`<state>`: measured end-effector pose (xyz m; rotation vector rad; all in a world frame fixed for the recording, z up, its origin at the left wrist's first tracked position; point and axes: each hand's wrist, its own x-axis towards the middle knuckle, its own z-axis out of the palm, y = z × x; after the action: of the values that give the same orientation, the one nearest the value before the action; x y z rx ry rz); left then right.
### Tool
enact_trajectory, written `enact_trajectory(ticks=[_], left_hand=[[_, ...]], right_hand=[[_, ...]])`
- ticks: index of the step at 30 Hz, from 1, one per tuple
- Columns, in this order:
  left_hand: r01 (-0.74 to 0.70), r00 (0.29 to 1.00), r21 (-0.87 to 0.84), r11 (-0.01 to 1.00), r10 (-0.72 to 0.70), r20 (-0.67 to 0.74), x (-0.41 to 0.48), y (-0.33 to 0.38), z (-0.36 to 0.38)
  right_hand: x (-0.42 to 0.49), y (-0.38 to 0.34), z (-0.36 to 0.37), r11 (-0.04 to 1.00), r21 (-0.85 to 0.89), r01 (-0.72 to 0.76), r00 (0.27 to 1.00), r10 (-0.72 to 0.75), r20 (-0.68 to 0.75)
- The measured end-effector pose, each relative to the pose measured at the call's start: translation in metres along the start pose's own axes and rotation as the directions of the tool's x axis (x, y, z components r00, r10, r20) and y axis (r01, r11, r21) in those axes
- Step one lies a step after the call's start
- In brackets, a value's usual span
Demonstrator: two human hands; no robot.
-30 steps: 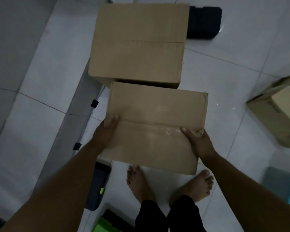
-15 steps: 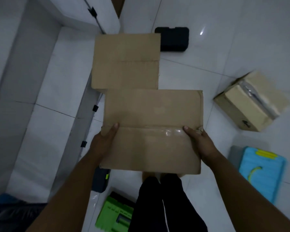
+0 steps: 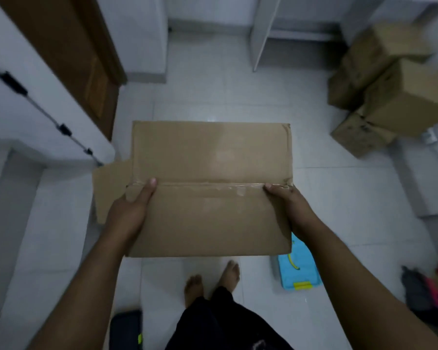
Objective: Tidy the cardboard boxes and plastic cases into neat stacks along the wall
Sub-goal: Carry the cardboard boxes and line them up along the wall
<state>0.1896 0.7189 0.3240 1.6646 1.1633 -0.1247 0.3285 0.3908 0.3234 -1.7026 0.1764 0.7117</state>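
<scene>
I hold a flat taped cardboard box up at chest height, above the white tiled floor. My left hand grips its left edge, thumb on the tape seam. My right hand grips the right edge the same way. Part of another cardboard box shows below it on the left, mostly hidden. A stack of cardboard boxes stands at the right wall. A blue plastic case with a yellow latch lies on the floor under my right forearm. A dark plastic case lies by my left leg.
A brown wooden door and a white ledge stand on the left. White furniture legs rise at the back. Colourful items lie at the right edge. My bare feet are on the tiles.
The box rose with both hands still on it, and the view swung up and away from the box on the floor. The stack at the right wall came into view.
</scene>
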Motion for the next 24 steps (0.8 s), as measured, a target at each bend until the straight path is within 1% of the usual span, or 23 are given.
enact_trajectory(ticks=[1, 2, 4, 6, 8, 10, 13, 15, 19, 24], left_hand=[[-0.005, 1.000, 0.015, 1.000, 0.005, -0.002, -0.003, 0.011, -0.002], [-0.040, 0.999, 0.023, 0.999, 0.039, 0.022, -0.013, 0.030, -0.002], [-0.123, 0.987, 0.004, 0.992, 0.122, 0.100, -0.033, 0.063, 0.000], [-0.207, 0.969, -0.001, 0.978, 0.205, 0.136, -0.050, 0.095, 0.008], [-0.291, 0.942, 0.005, 0.957, 0.286, 0.178, -0.067, 0.118, 0.020], [-0.340, 0.917, 0.019, 0.940, 0.327, 0.226, -0.084, 0.135, 0.037], [-0.372, 0.882, 0.018, 0.928, 0.347, 0.319, -0.110, 0.157, 0.064], [-0.397, 0.858, 0.028, 0.917, 0.360, 0.367, -0.126, 0.166, 0.084], [-0.430, 0.828, 0.059, 0.901, 0.367, 0.424, -0.153, 0.177, 0.122], [-0.461, 0.814, 0.094, 0.882, 0.378, 0.441, -0.195, 0.186, 0.173]], right_hand=[[-0.009, -0.009, -0.002, 1.000, -0.003, 0.020, 1.000, -0.020, -0.021], [-0.024, -0.020, -0.010, 0.998, -0.009, 0.058, 0.996, -0.059, -0.070], [-0.056, -0.035, -0.029, 0.994, -0.005, 0.109, 0.973, -0.107, -0.204], [-0.084, -0.044, -0.046, 0.989, -0.022, 0.148, 0.927, -0.147, -0.345], [-0.107, -0.047, -0.064, 0.986, -0.036, 0.162, 0.878, -0.161, -0.451], [-0.129, -0.046, -0.080, 0.984, -0.059, 0.167, 0.829, -0.172, -0.532], [-0.158, -0.040, -0.105, 0.980, -0.099, 0.171, 0.735, -0.193, -0.650], [-0.175, -0.034, -0.122, 0.980, -0.109, 0.166, 0.680, -0.194, -0.707], [-0.202, -0.020, -0.158, 0.982, -0.095, 0.163, 0.621, -0.177, -0.764], [-0.230, -0.001, -0.213, 0.985, -0.051, 0.165, 0.611, -0.143, -0.779]])
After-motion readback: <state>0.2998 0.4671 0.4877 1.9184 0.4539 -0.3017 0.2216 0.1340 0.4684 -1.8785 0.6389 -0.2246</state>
